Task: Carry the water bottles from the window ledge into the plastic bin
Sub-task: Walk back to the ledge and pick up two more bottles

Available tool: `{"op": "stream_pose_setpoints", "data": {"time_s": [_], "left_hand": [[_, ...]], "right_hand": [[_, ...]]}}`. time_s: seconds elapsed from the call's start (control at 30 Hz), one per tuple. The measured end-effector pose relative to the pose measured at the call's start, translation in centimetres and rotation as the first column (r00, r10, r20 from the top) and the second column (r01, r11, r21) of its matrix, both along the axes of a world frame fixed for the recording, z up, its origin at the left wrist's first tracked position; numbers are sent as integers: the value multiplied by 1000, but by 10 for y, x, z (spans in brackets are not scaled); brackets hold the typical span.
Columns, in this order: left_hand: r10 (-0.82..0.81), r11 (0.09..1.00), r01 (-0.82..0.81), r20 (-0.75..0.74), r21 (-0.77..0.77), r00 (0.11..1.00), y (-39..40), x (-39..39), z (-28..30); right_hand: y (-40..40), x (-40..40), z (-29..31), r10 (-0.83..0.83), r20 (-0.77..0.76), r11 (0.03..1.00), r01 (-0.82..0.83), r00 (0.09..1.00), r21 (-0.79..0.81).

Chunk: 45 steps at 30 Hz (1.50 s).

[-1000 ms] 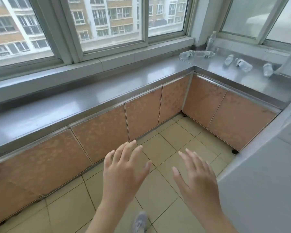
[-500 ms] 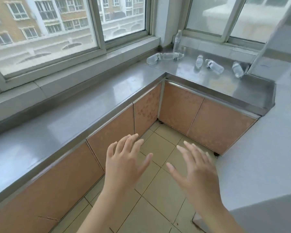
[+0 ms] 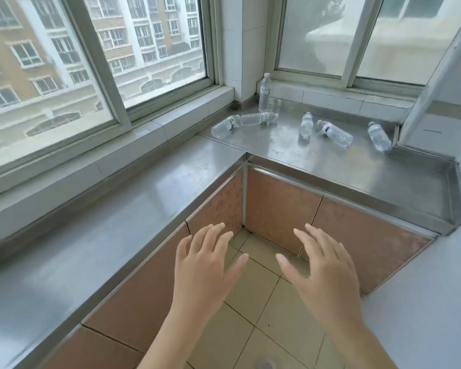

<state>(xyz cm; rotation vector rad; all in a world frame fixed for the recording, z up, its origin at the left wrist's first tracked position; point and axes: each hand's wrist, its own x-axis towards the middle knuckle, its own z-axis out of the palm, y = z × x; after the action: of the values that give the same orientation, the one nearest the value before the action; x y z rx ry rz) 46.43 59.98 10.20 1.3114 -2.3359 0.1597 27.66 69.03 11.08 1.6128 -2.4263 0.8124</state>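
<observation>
Several clear water bottles lie on the steel ledge (image 3: 330, 166) in the far corner under the windows. One bottle (image 3: 264, 92) stands upright by the tiled pillar. Others lie on their sides: one at the left (image 3: 224, 126), one beside it (image 3: 258, 119), one in the middle (image 3: 306, 124), one to its right (image 3: 335, 133) and one at the far right (image 3: 379, 136). My left hand (image 3: 205, 267) and my right hand (image 3: 322, 270) hover low over the floor, palms down, fingers spread, holding nothing. No plastic bin is in view.
An L-shaped steel counter (image 3: 117, 235) with orange cabinet doors (image 3: 282, 209) runs along the left and far walls. A white surface (image 3: 423, 302) fills the right side. Beige floor tiles (image 3: 258, 288) lie between them.
The view has moved forward and to the right, so the corner ledge and bottles are closer and more central. Both hands stay open and empty in front of me.
</observation>
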Motion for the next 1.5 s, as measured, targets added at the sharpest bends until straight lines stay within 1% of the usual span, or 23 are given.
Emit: {"op": "stream_pose_setpoints", "data": {"time_s": [0.1,0.2,0.4,0.57,0.77,0.93,1.1,1.5], "left_hand": [[27,1000,-27,3,-3,1000,-41,-32,7],[36,999,-36,11,30,999,-76,-62,9],[7,999,-6,-13,48,1000,-143,-124,5],[-45,996,46,-15,71,999,-214,-184,-10],[-124,986,125,-12,113,992,-312,-269,-23],[-252,965,253,-11,68,968,-382,-335,-23],[-293,955,294,-28,48,956,-429,-399,-30],[-218,965,214,8,151,976,-524,-570,-58]], "right_hand": [[-43,-34,4,21,0,1000,-21,1000,2],[-78,-67,8,30,-13,999,-30,999,23],[-131,-123,0,-8,-18,998,9,1000,58],[-186,-177,-10,-77,-15,992,78,997,100],[-267,-248,-14,-145,-55,972,152,988,178],[-325,-300,-13,-197,-48,963,202,979,176],[-366,-352,-22,-242,-9,950,239,970,201],[-473,-531,-60,-195,22,957,185,981,224]]}}
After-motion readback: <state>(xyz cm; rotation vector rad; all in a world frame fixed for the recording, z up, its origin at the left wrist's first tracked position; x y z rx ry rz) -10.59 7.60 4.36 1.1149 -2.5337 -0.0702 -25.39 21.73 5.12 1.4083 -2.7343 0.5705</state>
